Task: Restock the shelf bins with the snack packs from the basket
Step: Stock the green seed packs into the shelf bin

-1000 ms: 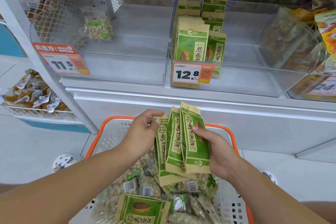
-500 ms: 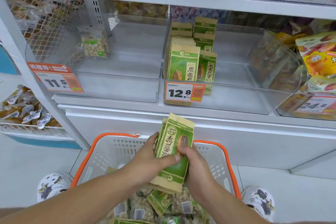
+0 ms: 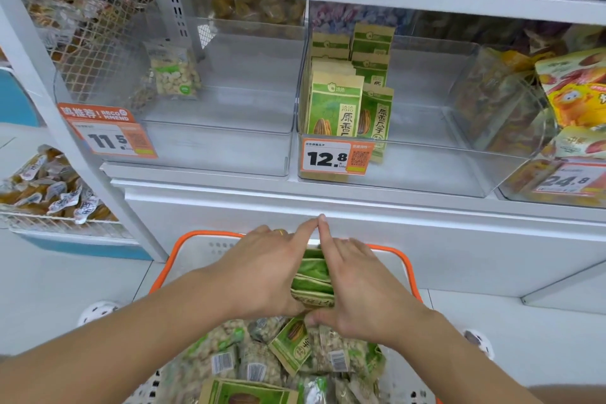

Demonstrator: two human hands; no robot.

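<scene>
A stack of green sunflower-seed packs (image 3: 313, 279) is held edge-on between my left hand (image 3: 265, 269) and my right hand (image 3: 364, 285), just above the orange-rimmed basket (image 3: 196, 236). My thumbs curl under the stack and my index fingertips meet above it. More green packs and clear nut packs (image 3: 262, 361) lie in the basket. On the shelf above, the clear bin (image 3: 426, 170) tagged 12.8 holds upright green packs (image 3: 334, 108) along its left side. The clear bin (image 3: 213, 147) tagged 11.5 holds a single nut pack (image 3: 175, 74) at its back left.
A bin of yellow and red snack bags (image 3: 577, 92) stands at the far right. A wire basket of small wrapped snacks (image 3: 49, 190) hangs low on the left. The white shelf ledge (image 3: 360, 203) juts out above the basket. Both my shoes show beside the basket.
The fanned packs have been squared into one stack and turned edge-on between both hands. The view has tilted up toward the shelf.
</scene>
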